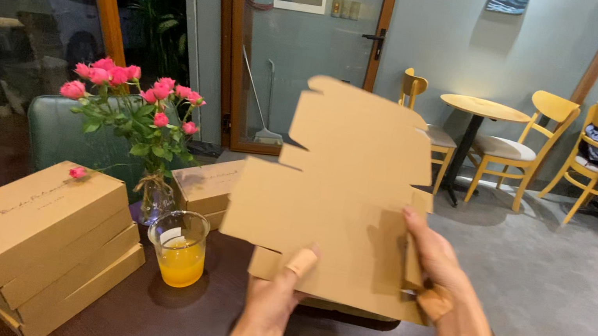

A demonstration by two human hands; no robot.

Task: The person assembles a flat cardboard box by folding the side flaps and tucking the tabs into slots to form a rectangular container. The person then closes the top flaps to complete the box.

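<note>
Upright, flat cardboard blank (339, 190), long axis vertical.

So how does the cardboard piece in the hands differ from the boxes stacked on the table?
The flat cardboard blank is unfolded and held up by the left hand and right hand; the stacked boxes are folded shut and rest on the dark table. Both are plain brown cardboard.

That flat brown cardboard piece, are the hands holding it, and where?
Yes. Both hands hold the flat brown die-cut cardboard box blank by its lower edge: the left hand at the bottom, the right hand at the lower right.
</note>
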